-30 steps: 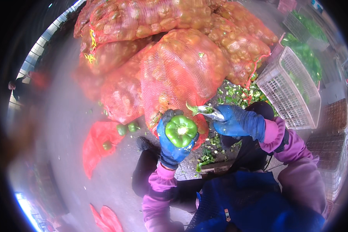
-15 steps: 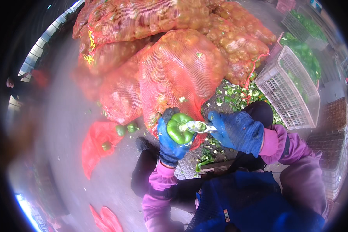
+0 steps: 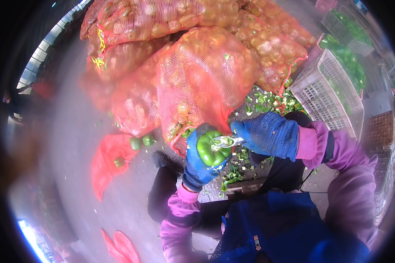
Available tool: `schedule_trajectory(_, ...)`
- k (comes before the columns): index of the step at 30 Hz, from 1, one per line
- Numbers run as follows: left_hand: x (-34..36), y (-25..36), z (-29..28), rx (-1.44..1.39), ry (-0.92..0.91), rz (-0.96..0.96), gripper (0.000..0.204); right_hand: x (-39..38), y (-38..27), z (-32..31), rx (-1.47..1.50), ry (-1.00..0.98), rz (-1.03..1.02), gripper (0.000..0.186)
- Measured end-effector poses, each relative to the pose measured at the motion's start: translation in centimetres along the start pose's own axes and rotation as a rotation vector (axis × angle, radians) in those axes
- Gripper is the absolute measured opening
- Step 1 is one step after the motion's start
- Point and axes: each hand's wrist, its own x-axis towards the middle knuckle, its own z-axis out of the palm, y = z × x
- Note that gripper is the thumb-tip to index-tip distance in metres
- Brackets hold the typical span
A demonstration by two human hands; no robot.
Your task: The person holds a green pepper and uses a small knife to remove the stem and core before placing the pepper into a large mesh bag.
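A shiny green bell pepper [image 3: 210, 151] sits in my left hand [image 3: 196, 164], whose blue-gloved fingers close around its left side and underside. My right hand [image 3: 265, 135], gloved in blue too, grips a metal scoop-like tool [image 3: 227, 140] with a long, rounded bowl. The tool's tip rests at the middle of the pepper's upper face; how deep it goes I cannot tell. My right fingers hide the handle. Just beyond my hands stands a red mesh sack [image 3: 202, 79], with green peppers showing at its lower end.
More stuffed mesh sacks [image 3: 166, 19] are piled behind. White plastic crate [image 3: 327, 94] stands at right, near green peppers in clear plastic [image 3: 344, 57]. Green and pale scraps [image 3: 267, 103] litter the ground. Loose peppers [image 3: 136, 143] lie left beside an orange-red mesh piece [image 3: 109, 162].
Both hands have shifted slightly: the left with the pepper a little to the right, the right hand slightly up and left. The tool's tip stays at the pepper's top.
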Motion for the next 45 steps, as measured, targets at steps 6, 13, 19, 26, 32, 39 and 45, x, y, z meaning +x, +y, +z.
schedule_trajectory(6, 0.8, -0.7, 0.1, -0.924, -0.145, -0.466, 0.060, 0.3, -1.2, -2.8, -0.134, -0.043, -0.166, 0.025)
schedule_trajectory(13, 2.5, 0.4, 1.5, -0.545, 0.039, -0.093, 0.042, -2.4, 0.0, -1.3, 0.763, 0.331, 0.106, 0.037)
schedule_trajectory(19, 4.6, 1.6, 3.3, -0.187, -0.090, 0.063, 0.092, -2.1, -0.6, 2.7, 2.010, 0.021, 0.599, 0.040)
schedule_trajectory(26, 8.0, -2.6, -0.5, 0.036, 0.105, -0.061, 0.056, -10.8, 13.9, -3.3, 1.904, 0.877, 0.184, 0.042)
schedule_trajectory(32, -1.1, -28.0, -17.3, 0.284, 1.008, -0.501, 0.035, -25.5, 32.8, -8.3, 0.846, 0.998, 0.717, 0.051)
schedule_trajectory(39, -5.6, -34.1, -24.0, 1.043, 0.424, -1.167, 0.071, -15.3, 29.9, -2.8, 0.518, 0.845, 1.181, 0.049)
schedule_trajectory(45, -5.1, -39.8, -28.0, 1.386, 0.065, -0.993, 0.060, 0.6, 24.7, 1.8, 0.384, 0.589, 1.026, 0.047)
